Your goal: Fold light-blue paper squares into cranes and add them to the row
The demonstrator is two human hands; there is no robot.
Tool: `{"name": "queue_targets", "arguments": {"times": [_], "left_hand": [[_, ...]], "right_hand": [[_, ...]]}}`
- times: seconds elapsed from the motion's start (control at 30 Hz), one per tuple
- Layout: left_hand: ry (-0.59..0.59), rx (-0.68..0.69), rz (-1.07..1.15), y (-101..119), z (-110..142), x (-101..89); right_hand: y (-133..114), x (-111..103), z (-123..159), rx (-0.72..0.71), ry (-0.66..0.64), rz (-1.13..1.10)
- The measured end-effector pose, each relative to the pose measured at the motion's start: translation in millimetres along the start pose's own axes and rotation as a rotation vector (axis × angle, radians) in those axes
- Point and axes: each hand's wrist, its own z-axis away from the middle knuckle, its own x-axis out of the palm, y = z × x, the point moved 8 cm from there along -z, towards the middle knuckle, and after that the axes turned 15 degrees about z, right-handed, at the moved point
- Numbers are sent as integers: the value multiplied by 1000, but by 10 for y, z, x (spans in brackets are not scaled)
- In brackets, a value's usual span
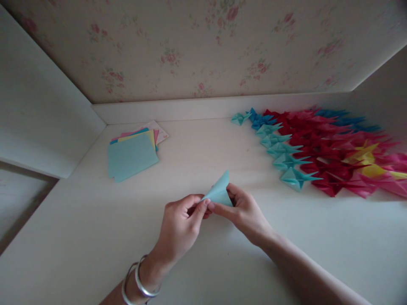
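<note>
A light turquoise sheet of origami paper (220, 192), partly folded, is held above the table between both hands. My left hand (182, 224) pinches its lower left corner between thumb and fingers; silver bangles circle that wrist. My right hand (246, 214) grips the sheet's right side, its thumb laid along the lower edge and meeting the left thumb. The right fingers are partly hidden behind the paper. One corner of the sheet points up and away from me.
A stack of coloured paper squares (132, 156) lies at the back left. Rows of folded paper cranes (321, 148) in red, pink, blue and yellow fill the right, with turquoise ones (295, 178) along their near left side. A flowered wall (190, 51) rises behind the white table (95, 228).
</note>
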Motion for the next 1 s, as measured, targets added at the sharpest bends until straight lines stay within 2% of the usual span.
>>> {"name": "queue_targets", "arguments": {"times": [0.17,0.43,0.63,0.73,0.9,1.0], "left_hand": [[-4,-48,84,-49,-2,-13],[131,-111,229,-141,-46,-141],[229,-132,321,-217,-96,-234],[287,-124,376,-235,-106,-283],[327,-98,379,-237,-109,-304],[396,-62,366,-229,-120,-407]], "right_hand": [[-10,26,-5,-18,-22,-43],[33,18,-6,70,-82,-64],[91,-67,-39,110,-12,-72],[124,-123,-44,152,48,-94],[98,-99,-52,117,18,-74],[129,-100,-60,106,10,-29]]}}
